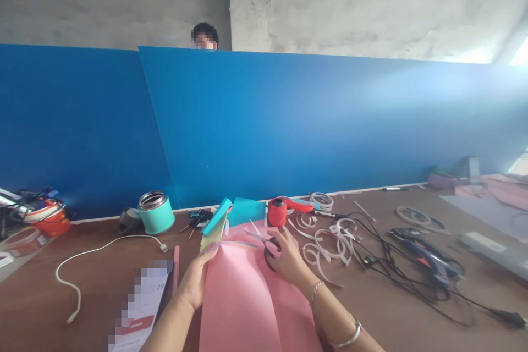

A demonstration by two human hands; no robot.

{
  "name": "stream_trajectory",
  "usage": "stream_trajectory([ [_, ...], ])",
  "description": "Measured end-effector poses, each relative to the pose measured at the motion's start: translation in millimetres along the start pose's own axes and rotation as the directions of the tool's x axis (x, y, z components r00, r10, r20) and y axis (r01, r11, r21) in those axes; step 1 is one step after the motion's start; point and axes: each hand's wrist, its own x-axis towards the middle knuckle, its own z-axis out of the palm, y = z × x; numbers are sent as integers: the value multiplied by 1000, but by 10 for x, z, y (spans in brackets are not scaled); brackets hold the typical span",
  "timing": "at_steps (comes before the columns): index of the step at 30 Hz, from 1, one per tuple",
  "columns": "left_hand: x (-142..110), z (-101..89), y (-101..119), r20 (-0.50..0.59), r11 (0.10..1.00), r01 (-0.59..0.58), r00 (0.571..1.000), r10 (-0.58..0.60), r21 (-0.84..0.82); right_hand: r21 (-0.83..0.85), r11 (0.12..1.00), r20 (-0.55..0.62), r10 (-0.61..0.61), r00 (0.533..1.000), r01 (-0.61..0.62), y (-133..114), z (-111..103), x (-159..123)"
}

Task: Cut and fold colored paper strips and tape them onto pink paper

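Note:
A large sheet of pink paper [239, 302] lies in front of me, its near part reaching the bottom of the view. My left hand [196, 278] is closed on the paper's left edge, thumb on top near the upper corner. My right hand [286, 258] has its fingers in the handles of a pair of scissors [259, 236]. The blades point up and to the left, spread apart, close to the sheet's raised upper edge. Whether they touch the paper I cannot tell. Blue-green paper [247, 212] and a yellowish piece [214, 235] lie just beyond.
Behind stand a red tape dispenser [278, 213] and a turquoise container [157, 214]. Curled white strips [338, 242], black cables [396, 275] and a dark tool [429, 256] lie right. A white USB cable [107, 243] lies left. A person [205, 37] is behind the blue partition [289, 121].

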Motion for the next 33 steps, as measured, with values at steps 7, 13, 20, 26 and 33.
stream_trajectory([
  [7, 42, -95, 49, 41, 993, 97, 995, -95, -65, -116, 992, -63, 46, 997, -53, 75, -34, 45],
  [13, 33, -12, -7, 13, 999, 39, 999, -38, -34, 563, 809, 3, 202, 979, -169, -59, -217, 56],
  [20, 48, 11, -67, 37, 998, -61, 997, 61, -9, 651, 691, 304, 142, 942, -314, -179, -188, -40],
  [26, 79, -19, -116, 74, 992, -122, 990, 120, 35, 631, 712, 349, 94, 932, -308, -205, -46, -60],
  [33, 76, 10, -151, 59, 974, -204, 978, 199, 100, 622, 725, 355, 75, 932, -296, -155, -20, -51],
])
